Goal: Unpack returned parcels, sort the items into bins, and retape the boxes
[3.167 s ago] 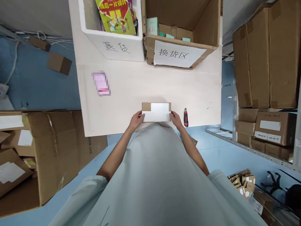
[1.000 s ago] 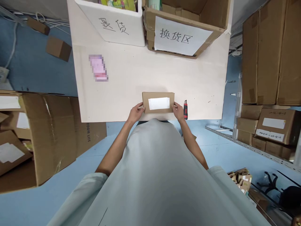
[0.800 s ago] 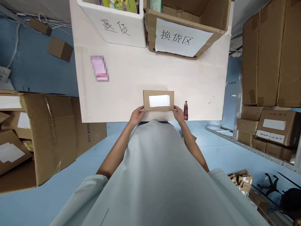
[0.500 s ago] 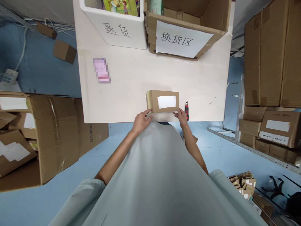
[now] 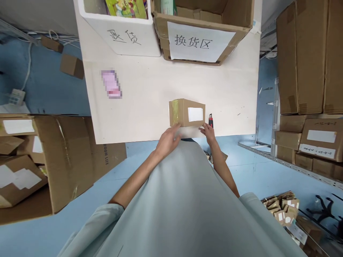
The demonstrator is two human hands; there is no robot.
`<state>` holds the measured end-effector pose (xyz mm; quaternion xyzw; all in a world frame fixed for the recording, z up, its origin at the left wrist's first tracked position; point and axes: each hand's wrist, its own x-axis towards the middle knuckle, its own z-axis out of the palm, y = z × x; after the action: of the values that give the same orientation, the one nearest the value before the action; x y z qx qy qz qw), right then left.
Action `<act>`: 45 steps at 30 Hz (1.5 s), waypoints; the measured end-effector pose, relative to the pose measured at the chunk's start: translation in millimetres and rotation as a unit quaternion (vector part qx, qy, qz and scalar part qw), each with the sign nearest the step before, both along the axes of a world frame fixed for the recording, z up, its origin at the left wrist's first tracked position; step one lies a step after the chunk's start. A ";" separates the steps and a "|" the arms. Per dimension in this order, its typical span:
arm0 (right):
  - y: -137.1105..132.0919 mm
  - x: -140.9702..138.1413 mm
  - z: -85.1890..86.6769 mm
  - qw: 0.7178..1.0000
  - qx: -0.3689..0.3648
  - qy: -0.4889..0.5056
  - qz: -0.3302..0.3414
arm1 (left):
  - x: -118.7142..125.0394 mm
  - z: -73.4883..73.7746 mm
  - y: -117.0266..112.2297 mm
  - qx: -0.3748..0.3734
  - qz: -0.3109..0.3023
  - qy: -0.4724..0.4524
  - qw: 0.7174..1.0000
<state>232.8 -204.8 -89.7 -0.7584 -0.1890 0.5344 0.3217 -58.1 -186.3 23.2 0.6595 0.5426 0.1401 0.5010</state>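
A small cardboard box (image 5: 184,113) with a white label and yellowish tape at its left end is held between my two hands over the front part of the white table. My left hand (image 5: 168,140) has its fingertips against the box's lower left edge. At the lower right corner, my right hand (image 5: 208,132) pinches the box with thumb and forefinger, its other fingers loosely bent. Just beyond that hand lies a red and black utility knife (image 5: 210,120), its lower end hidden by the fingers.
At the table's (image 5: 144,92) back stand a white bin (image 5: 131,37) and an open carton (image 5: 160,34), both with writing. A blurred pink item (image 5: 111,84) lies left. A large carton of parcels (image 5: 69,160) stands on the left; stacked boxes (image 5: 321,139) fill the right shelf.
The box has turned, so more of its taped left end faces me. My left hand has shifted right along its lower edge. The whole view has swung slightly.
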 end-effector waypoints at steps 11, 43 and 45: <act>3.5 -49.1 37.2 0.966 0.044 -0.143 0.212 | -48.7 -78.4 13.2 -0.115 0.195 0.000 0.974; 12.0 -19.4 44.5 0.982 0.140 -0.020 0.127 | -57.6 -73.3 -0.8 -0.119 0.276 -0.006 0.954; 16.9 -25.0 58.0 0.977 0.162 -0.015 0.134 | -62.9 -63.6 2.4 -0.086 0.299 -0.040 0.950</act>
<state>207.8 -187.9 -31.7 -0.6718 -0.3780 0.5235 0.3629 -121.0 -183.9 -40.4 0.4154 0.7044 0.2621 0.5124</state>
